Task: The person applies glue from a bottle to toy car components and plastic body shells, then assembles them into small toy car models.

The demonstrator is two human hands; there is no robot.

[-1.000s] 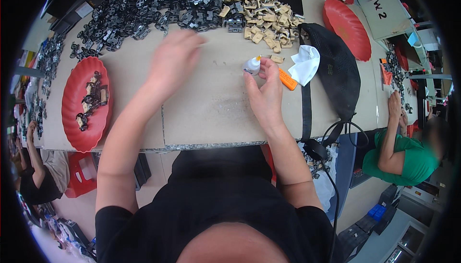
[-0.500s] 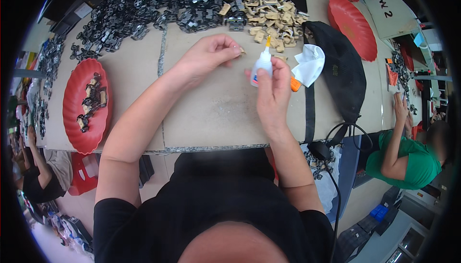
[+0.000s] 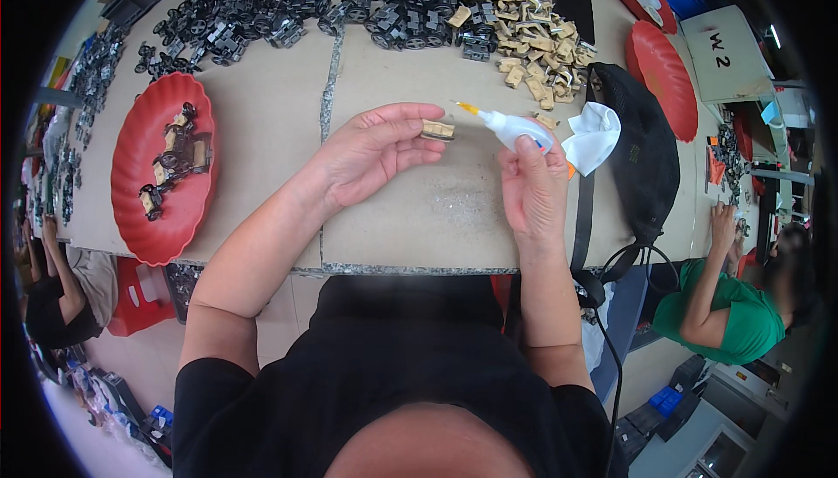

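The person wears a black short-sleeved top [image 3: 393, 373]; both forearms are bare.

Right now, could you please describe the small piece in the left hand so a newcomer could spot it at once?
Start at the cardboard-covered table, between the red tray and the black bag. Above its middle, the left hand pinches a small tan block at its fingertips. Unlike the heaped tan pieces beyond, it is alone, facing the glue bottle nozzle.
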